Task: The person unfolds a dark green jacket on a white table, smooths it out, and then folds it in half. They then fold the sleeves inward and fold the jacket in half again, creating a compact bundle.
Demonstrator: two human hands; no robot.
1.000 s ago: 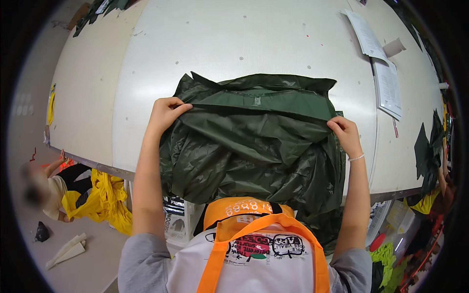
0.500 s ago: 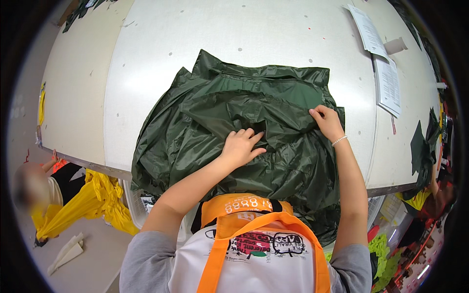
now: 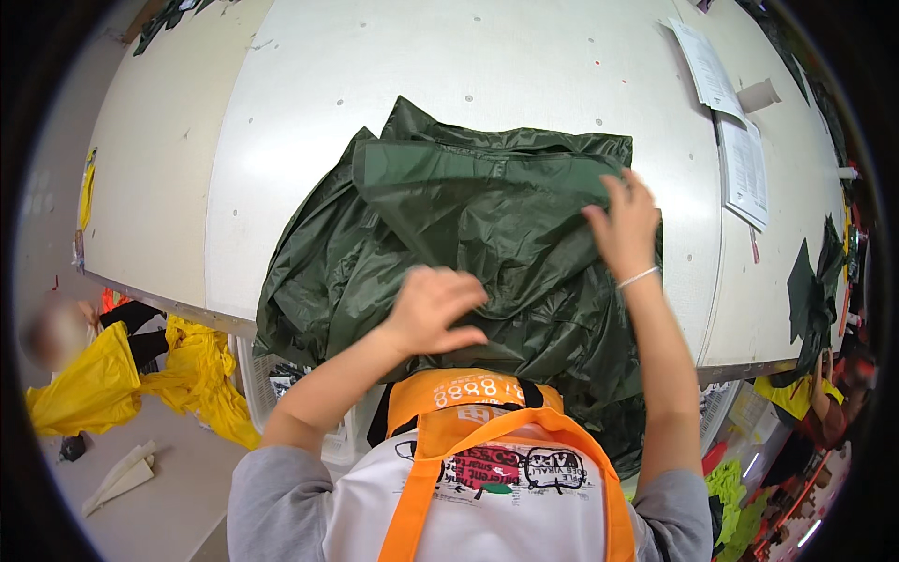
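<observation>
A dark green, shiny garment (image 3: 524,225), like a raincoat, lies rumpled in layers on the table in front of me. Its top layer is spread toward the far side, and its near part hangs over the table edge. Above the middle of the cloth is my left hand (image 3: 434,309), somewhat blurred, thumb and fingers apart and nothing held. Over the garment's right side, my right hand (image 3: 626,225) is open with spread fingers pointing away from me. Whether either hand touches the cloth I cannot tell.
Printed papers (image 3: 740,159) and a white cup-like roll (image 3: 758,95) lie on the white table (image 3: 309,56) at right. More dark green cloth (image 3: 813,290) hangs at its right edge. At lower left, a person handles yellow cloth (image 3: 89,384). White bins (image 3: 257,375) stand below the table edge.
My right hand has let go of the garment's top layer and opened. The layer has shifted away and lies flatter. My left hand has drawn back toward me and left.
</observation>
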